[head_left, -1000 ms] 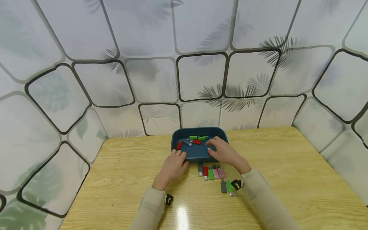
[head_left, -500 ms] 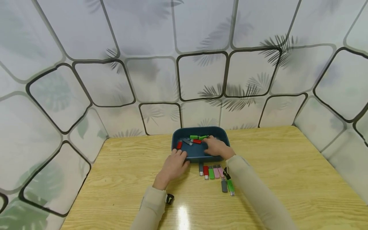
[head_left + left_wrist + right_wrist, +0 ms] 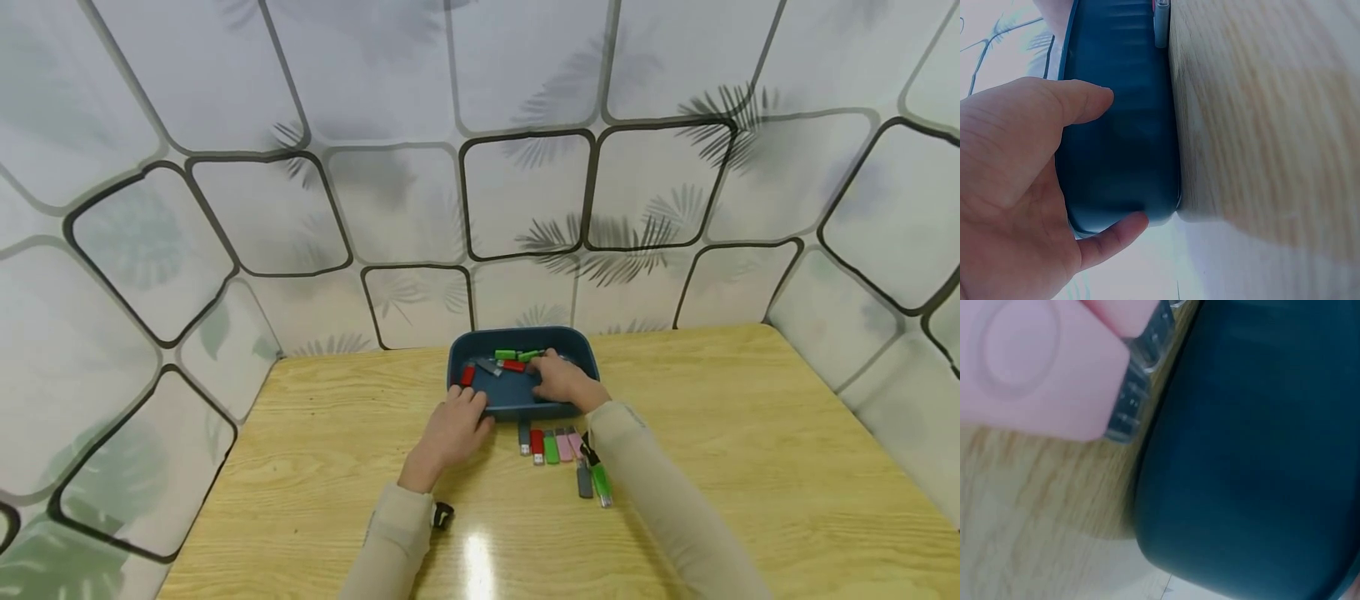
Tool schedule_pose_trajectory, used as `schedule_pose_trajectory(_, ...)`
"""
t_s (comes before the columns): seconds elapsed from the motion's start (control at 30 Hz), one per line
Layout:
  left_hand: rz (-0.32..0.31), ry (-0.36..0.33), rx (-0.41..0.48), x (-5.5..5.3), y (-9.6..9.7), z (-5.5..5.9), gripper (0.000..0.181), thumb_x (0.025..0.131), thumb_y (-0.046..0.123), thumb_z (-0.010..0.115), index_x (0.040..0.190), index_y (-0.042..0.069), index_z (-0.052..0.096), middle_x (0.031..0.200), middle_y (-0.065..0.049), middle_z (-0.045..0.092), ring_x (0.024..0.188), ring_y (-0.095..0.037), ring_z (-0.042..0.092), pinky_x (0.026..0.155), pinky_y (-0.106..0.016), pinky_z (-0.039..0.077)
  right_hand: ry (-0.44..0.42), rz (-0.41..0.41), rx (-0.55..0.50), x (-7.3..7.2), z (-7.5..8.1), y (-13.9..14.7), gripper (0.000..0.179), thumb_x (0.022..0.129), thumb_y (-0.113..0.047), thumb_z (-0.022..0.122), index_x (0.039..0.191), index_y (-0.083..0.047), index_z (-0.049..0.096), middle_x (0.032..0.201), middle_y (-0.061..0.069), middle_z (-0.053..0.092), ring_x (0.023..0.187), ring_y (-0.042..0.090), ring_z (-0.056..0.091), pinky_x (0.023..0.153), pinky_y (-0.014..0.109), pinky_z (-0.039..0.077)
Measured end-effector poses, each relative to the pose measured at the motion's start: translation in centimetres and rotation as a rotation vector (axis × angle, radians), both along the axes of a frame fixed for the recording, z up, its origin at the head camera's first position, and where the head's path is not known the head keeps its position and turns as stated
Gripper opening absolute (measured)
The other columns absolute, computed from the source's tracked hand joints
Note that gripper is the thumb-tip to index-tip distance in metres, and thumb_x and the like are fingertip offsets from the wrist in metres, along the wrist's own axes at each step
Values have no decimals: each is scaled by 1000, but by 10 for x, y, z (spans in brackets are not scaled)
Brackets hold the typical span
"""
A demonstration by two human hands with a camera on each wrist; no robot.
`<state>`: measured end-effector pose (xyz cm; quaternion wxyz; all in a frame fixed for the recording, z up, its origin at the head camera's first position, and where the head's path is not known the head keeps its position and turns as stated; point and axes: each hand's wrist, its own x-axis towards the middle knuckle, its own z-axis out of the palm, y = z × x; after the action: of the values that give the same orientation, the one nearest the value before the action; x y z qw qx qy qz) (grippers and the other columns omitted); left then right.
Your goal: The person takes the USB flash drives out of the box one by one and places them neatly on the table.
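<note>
While the near left corner of the blue tray [image 3: 517, 412] is gripped by the left hand [image 3: 450, 429], fingers over the rim and thumb pressed against the outside of the front wall, the right hand [image 3: 566, 383] is held down inside the tray's right part. Its fingers are bent, but whether anything is pinched there can't be told (the undersides are hidden, and mostly the tray's outside plus pink sticks are caught by the right wrist view).

Just beside those fingertips, one green USB stick [image 3: 529, 357] can be spotted, with another green stick [image 3: 506, 355], a red stick [image 3: 512, 365], a grey stick [image 3: 487, 366] and a second red one [image 3: 467, 376] scattered leftward in the tray.

Out front, a rough row is laid on the wooden table [image 3: 315, 483]: grey, red, green, pink, pink. Nearer the viewer, a grey stick [image 3: 584, 479] and a green one [image 3: 601, 482] are placed. Both arms are covered by pale sleeves, and the table is backed by a leaf-patterned wall [image 3: 405, 208].
</note>
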<state>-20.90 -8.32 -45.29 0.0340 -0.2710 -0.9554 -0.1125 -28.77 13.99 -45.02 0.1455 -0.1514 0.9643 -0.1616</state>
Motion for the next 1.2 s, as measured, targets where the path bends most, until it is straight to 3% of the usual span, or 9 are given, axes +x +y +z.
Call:
schedule_pose_trajectory(0.23, 3, 2, -6, 0, 0, -3, 20, 100, 29, 59, 105, 10, 59, 96, -8, 58, 88, -24, 44, 67, -36, 45, 9, 49, -24, 0, 3, 1, 31, 88, -4, 66, 118, 1, 63, 118, 19, 61, 112, 34, 56, 96, 47, 46)
schedule_pose_trajectory(0.43, 2, 5, -10, 0, 1, -2, 20, 101, 30, 58, 105, 10, 59, 98, -8, 58, 88, -23, 44, 68, -36, 46, 4, 71, -6, -1, 6, 3, 28, 87, -5, 68, 114, 0, 63, 114, 17, 64, 106, 31, 60, 92, 45, 48)
schedule_pose_trajectory(0.73, 0, 17, -4, -1, 0, -3, 19, 100, 29, 59, 104, 11, 59, 95, -7, 57, 86, -23, 43, 66, -34, 44, -36, 49, -40, 0, 12, 7, 23, 88, -2, 68, 110, -3, 64, 102, 13, 65, 86, 23, 59, 78, 39, 50)
schedule_pose_trajectory(0.87, 7, 14, -4, -2, 0, -5, 19, 100, 29, 58, 105, 11, 59, 96, -7, 58, 87, -23, 44, 67, -35, 45, -6, 56, -108, 1, 15, 12, 25, 87, 2, 62, 112, 0, 65, 103, 14, 65, 88, 25, 60, 79, 40, 51)
schedule_pose_trajectory(0.97, 6, 21, 3, -1, 1, -5, 19, 100, 29, 59, 104, 11, 60, 97, -7, 58, 86, -23, 44, 67, -35, 45, 65, 56, -180, 2, 18, 14, 28, 86, 6, 55, 112, 4, 66, 108, 18, 66, 97, 29, 63, 84, 44, 52)
schedule_pose_trajectory(1.2, -2, 41, 12, 0, 0, -4, 17, 99, 27, 60, 100, 11, 58, 96, -8, 58, 86, -24, 44, 68, -37, 47, 94, -4, -344, 7, 19, 17, 25, 96, 3, 50, 116, 4, 64, 114, 19, 65, 104, 32, 62, 89, 46, 51)
